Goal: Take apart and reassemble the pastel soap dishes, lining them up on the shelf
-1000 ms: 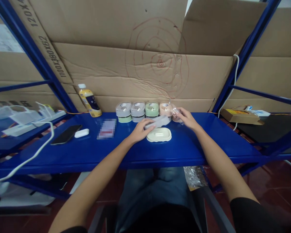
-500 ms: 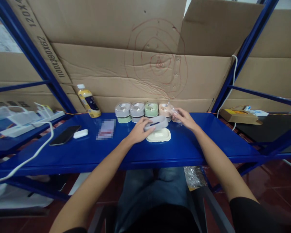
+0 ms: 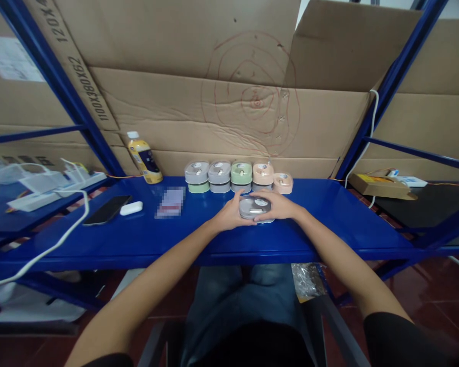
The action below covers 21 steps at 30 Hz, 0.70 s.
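Curling round one end of the grey lidded plastic box (image 3: 250, 208), the left hand (image 3: 229, 216) grips it on the blue steel shelf (image 3: 348, 229), while the right hand (image 3: 277, 206) closes its fingers over the other end. The box looks light, smooth and slightly slippery, best held by its edges. Behind stand stacked pastel boxes (image 3: 225, 176), then a peach box (image 3: 283, 183) just beside them.
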Available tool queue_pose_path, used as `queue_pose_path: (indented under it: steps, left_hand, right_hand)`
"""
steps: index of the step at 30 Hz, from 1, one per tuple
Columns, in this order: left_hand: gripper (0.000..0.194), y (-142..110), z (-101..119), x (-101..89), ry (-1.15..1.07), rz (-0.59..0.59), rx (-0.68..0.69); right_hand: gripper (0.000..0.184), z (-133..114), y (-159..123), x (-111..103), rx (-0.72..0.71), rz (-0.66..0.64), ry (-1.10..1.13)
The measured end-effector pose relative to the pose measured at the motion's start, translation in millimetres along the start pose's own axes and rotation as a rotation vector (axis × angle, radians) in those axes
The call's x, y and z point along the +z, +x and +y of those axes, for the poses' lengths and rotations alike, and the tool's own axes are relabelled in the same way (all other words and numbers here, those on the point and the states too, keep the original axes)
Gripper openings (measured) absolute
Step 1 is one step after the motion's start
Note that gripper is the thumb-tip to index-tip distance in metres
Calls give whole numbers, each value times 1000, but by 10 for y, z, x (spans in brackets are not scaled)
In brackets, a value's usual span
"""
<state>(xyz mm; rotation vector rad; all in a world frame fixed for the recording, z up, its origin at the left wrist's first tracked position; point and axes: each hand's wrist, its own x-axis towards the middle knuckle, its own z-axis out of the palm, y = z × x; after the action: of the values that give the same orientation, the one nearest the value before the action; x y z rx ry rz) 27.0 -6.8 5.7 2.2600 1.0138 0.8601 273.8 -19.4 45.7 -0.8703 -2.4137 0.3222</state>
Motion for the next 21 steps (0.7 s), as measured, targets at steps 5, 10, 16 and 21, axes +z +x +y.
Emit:
queue_pose_path:
  steps: [5, 10, 16, 21]
  left_hand:
    - [135, 8, 18, 6, -27, -12, 21]
    - [131, 18, -9, 9, -25, -28, 41]
    - [118, 6, -36, 20, 3, -33, 71]
    - [72, 12, -20, 5, 118, -36, 59]
  right_hand:
    - [93, -8, -2, 70, 25, -21, -41]
    - [95, -6, -15, 46, 105, -42, -70]
    - [95, -47, -213, -34, 206, -41, -154]
    - [84, -25, -918, -320, 305, 36, -286]
